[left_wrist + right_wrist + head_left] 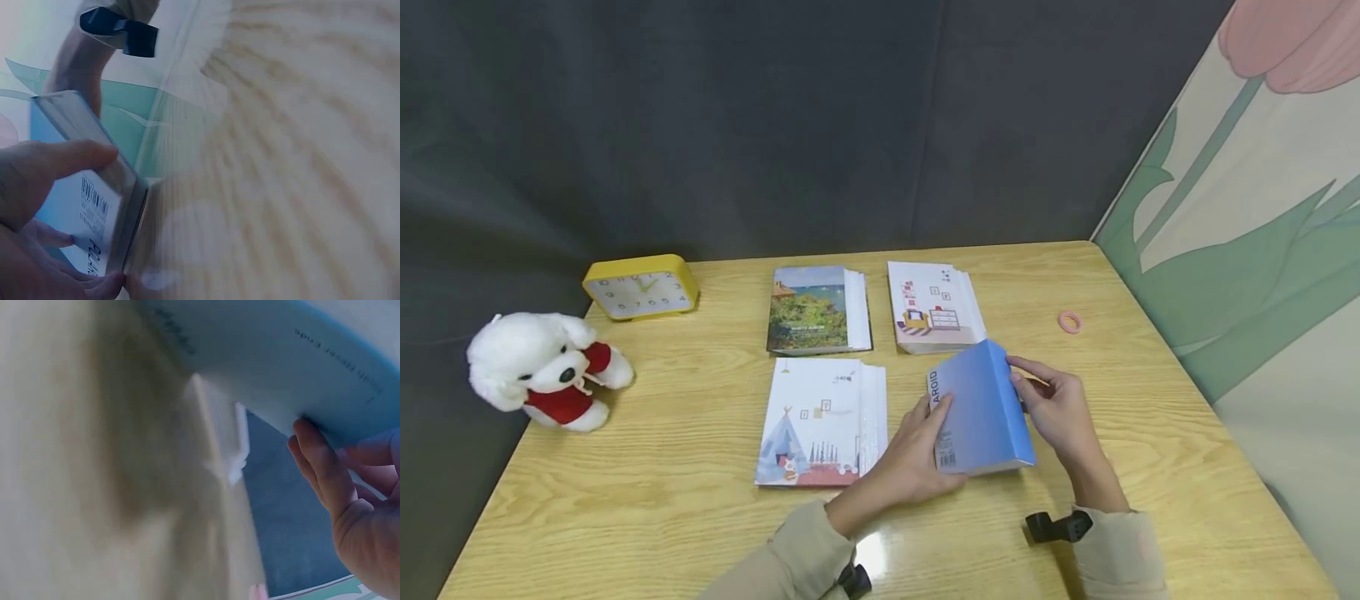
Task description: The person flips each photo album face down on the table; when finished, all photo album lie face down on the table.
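A thick blue album [977, 408] with dark lettering and a barcode stands tilted above the front right of the table. My left hand [917, 450] grips its lower left side; the left wrist view shows the thumb across the page edges and fingers on the barcode face [94, 215]. At its right side, my right hand [1056, 408] holds the spine edge near the upper corner with thumb and fingers. In the right wrist view, the fingertips [306, 428] touch the light blue cover [269, 362], which bears small print.
Left of the blue album lies a white album [812, 425] with a tent picture. Behind are a landscape-covered album [808, 312] and a white furniture-print album [932, 304]. A pink ring [1070, 322], yellow clock [642, 287] and white plush dog [550, 371] also rest on the table [662, 517].
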Tool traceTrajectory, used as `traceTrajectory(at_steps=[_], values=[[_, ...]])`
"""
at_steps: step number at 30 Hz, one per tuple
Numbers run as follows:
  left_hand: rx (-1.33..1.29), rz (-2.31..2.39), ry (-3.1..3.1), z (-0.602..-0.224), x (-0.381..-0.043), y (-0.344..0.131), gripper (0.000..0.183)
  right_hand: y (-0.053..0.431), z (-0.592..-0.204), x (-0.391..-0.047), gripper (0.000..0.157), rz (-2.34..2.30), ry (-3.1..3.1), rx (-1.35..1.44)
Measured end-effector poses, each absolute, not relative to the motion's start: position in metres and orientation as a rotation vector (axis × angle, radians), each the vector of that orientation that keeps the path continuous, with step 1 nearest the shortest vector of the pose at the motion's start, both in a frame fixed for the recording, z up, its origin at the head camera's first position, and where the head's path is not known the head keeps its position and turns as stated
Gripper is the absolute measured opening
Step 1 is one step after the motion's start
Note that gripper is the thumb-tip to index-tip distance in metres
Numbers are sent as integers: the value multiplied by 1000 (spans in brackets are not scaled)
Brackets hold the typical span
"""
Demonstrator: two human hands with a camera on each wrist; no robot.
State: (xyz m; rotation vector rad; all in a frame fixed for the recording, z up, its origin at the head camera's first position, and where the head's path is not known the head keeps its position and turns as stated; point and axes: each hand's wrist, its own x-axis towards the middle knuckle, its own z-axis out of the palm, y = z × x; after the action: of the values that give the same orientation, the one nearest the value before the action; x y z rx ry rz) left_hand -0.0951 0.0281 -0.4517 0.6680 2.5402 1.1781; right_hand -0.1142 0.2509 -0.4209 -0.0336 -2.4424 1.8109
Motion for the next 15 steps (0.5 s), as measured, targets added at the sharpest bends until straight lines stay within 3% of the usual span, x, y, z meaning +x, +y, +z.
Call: traceTrajectory(at_steps=[7, 15], values=[[651, 1085, 2646, -457, -94, 33, 103, 250, -438, -115, 56, 1469, -2763, -117], [671, 1015, 2658, -457, -89, 33, 99, 249, -438, -116, 52, 1297, -2924, -164]])
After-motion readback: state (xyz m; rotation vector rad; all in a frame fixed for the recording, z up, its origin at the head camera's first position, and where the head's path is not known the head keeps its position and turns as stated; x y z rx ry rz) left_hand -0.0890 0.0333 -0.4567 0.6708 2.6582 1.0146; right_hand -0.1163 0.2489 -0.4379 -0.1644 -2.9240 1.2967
